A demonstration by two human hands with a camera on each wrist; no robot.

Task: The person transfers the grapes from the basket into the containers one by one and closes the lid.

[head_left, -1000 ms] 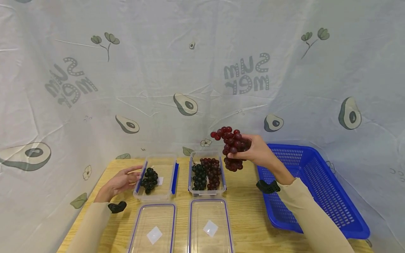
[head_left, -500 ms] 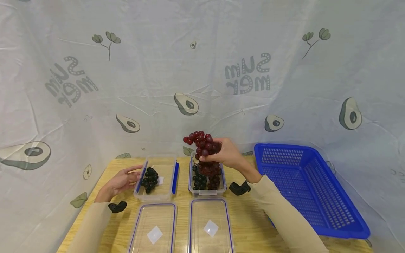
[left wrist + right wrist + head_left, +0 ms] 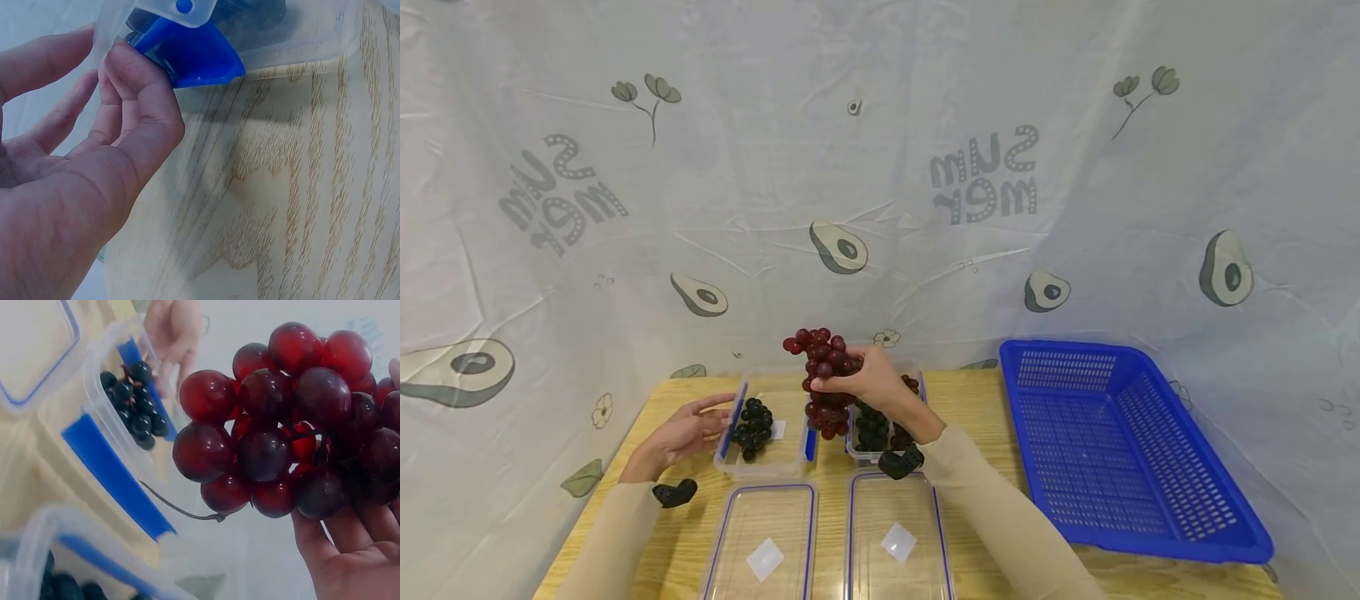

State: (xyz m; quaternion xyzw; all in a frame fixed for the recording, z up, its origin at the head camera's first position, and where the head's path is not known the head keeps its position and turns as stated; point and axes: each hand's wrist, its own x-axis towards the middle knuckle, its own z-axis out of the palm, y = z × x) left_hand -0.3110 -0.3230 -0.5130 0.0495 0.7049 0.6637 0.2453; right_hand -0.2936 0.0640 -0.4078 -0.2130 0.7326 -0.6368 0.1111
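My right hand [image 3: 883, 385] grips a bunch of dark red grapes [image 3: 823, 371], raised above the gap between two clear plastic boxes. Large glossy grapes and a thin stem show close up in the right wrist view. My left hand [image 3: 688, 429] is at the left side of the left box [image 3: 767, 468]; in the left wrist view its fingertips touch the wall by a blue clip flap [image 3: 194, 59]. Inside that box lies a bunch of black grapes [image 3: 752, 429]. The right box [image 3: 867, 458], partly hidden by my right arm, holds black grapes [image 3: 871, 429] and red grapes [image 3: 912, 383].
Two clear lids with blue seals, a left lid [image 3: 790, 517] and a right lid [image 3: 917, 508], lie in front of the boxes on the wooden table [image 3: 977, 467]. A blue basket [image 3: 1105, 467] stands at the right. A patterned curtain [image 3: 880, 183] hangs behind.
My right hand has carried the red grapes leftward from near the basket, over the right box, to the gap beside the left box. My left hand has stayed in place.
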